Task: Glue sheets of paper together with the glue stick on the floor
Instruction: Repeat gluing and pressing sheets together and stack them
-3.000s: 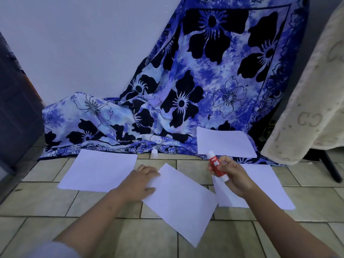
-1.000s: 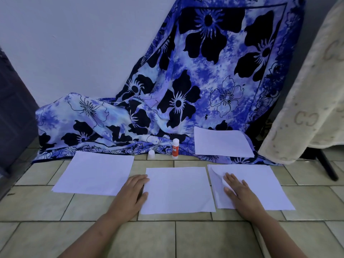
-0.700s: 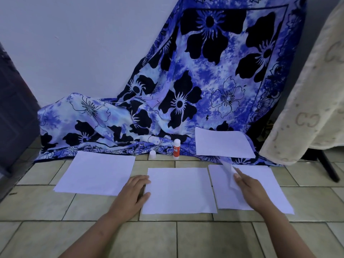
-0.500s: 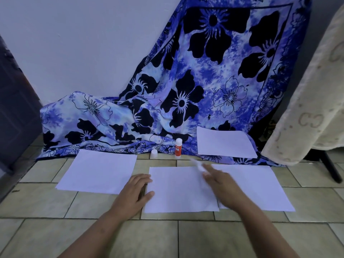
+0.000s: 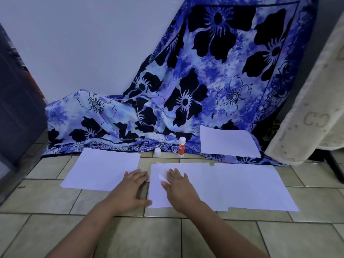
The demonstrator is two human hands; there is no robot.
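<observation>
Several white paper sheets lie on the tiled floor. The left sheet [image 5: 101, 169] lies alone. The middle sheets [image 5: 193, 185] lie stacked with slightly offset edges and meet the right sheet [image 5: 251, 187]. My right hand [image 5: 177, 189] presses flat on the middle stack with spread fingers; a small curled paper corner [image 5: 161, 176] stands up by its thumb. My left hand [image 5: 133, 187] rests flat on the floor at the stack's left edge. The red and white glue stick [image 5: 181, 147] stands upright and uncapped, with its white cap [image 5: 157, 152] to its left.
Another white sheet [image 5: 228, 143] lies on the blue flowered cloth [image 5: 130, 116] draped down the wall. A cream blanket [image 5: 307, 108] hangs at the right over a dark stand. A dark door [image 5: 16, 101] is at the left.
My right hand lifted a corner of a sheet on the right and drew it left over the middle sheet, where it now presses flat. My left hand stayed put.
</observation>
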